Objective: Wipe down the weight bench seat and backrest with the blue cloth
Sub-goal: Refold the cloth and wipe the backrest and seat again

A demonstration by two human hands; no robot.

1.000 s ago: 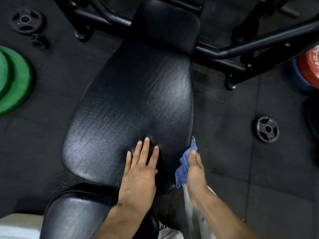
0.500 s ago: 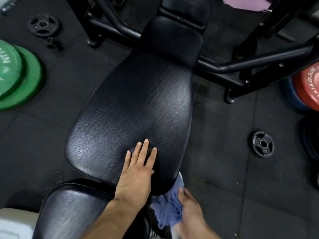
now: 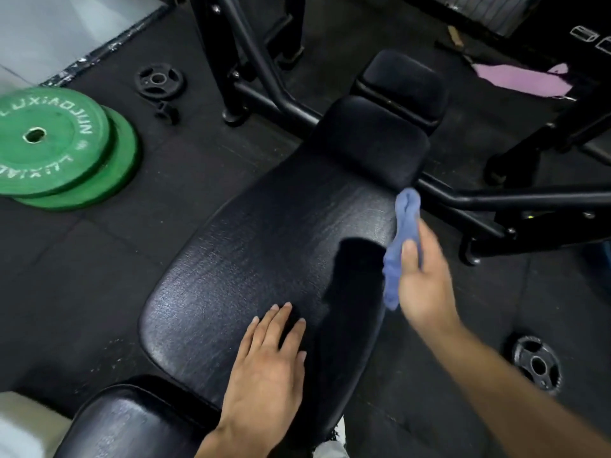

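The right hand (image 3: 425, 282) grips the blue cloth (image 3: 398, 246) at the backrest (image 3: 264, 259)'s right edge (pad runs lengthwise away), nearer than the flat, open left hand (image 3: 267, 368).

Green weight plates (image 3: 59, 143) on floor (image 3: 82, 276)

Two bare forearms, no sleeves in view. Left hand (image 3: 264, 368) broad-backed, with short plain nails on its fingers (image 3: 281, 320). Right hand (image 3: 425, 279) blurred, thumbnail just showing. No rings, watch or bands on either wrist. Near the bottom edge, between the forearms, a strip of pale grey-white clothing (image 3: 330, 449) with a dark frayed trim.
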